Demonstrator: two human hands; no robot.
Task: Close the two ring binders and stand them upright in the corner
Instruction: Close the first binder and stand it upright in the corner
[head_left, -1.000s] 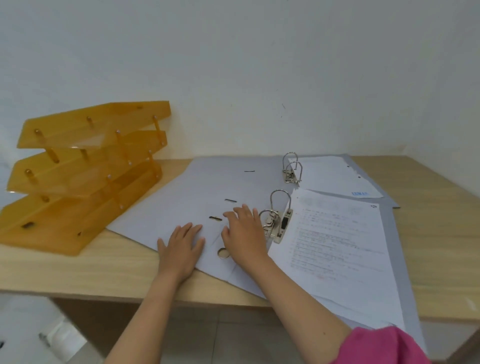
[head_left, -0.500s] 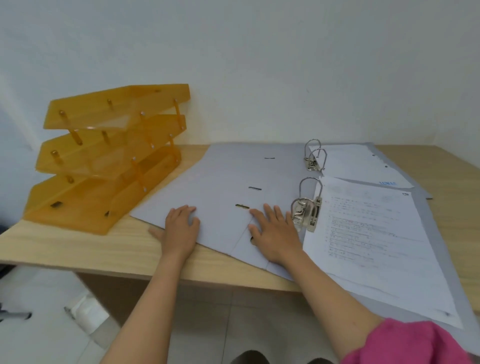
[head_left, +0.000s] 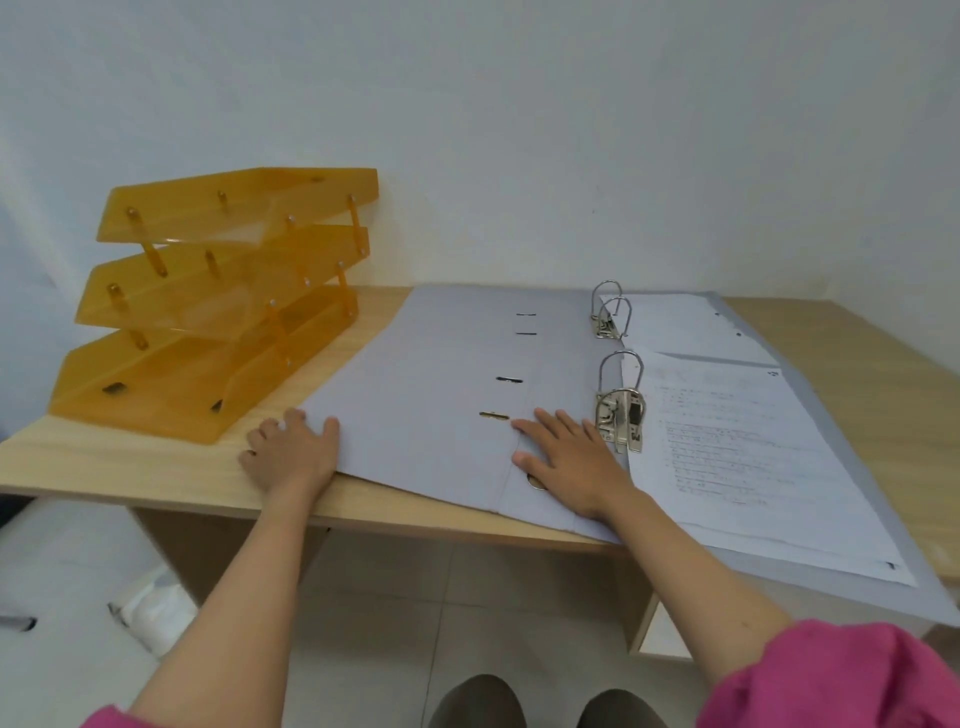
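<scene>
Two grey ring binders lie open flat on the wooden desk, one overlapping the other. The near binder (head_left: 431, 431) has its metal ring mechanism (head_left: 621, 415) upright and printed sheets (head_left: 737, 457) on its right half. The far binder (head_left: 467, 317) lies behind it against the wall, with its own rings (head_left: 610, 312) and white sheets (head_left: 680, 325). My left hand (head_left: 291, 452) rests at the left edge of the near binder's open cover, fingers curled at the corner. My right hand (head_left: 566, 457) lies flat, fingers spread, on the spine area just left of the rings.
An orange three-tier letter tray (head_left: 218, 312) stands at the left of the desk (head_left: 156, 467) against the white wall. The near binder overhangs the desk's front edge. The wall corner is at the far right. Tiled floor and my shoes show below.
My left hand has slid left from the middle of the cover to its left edge. My right hand stays on the spine area. The view has shifted right and pulled back.
</scene>
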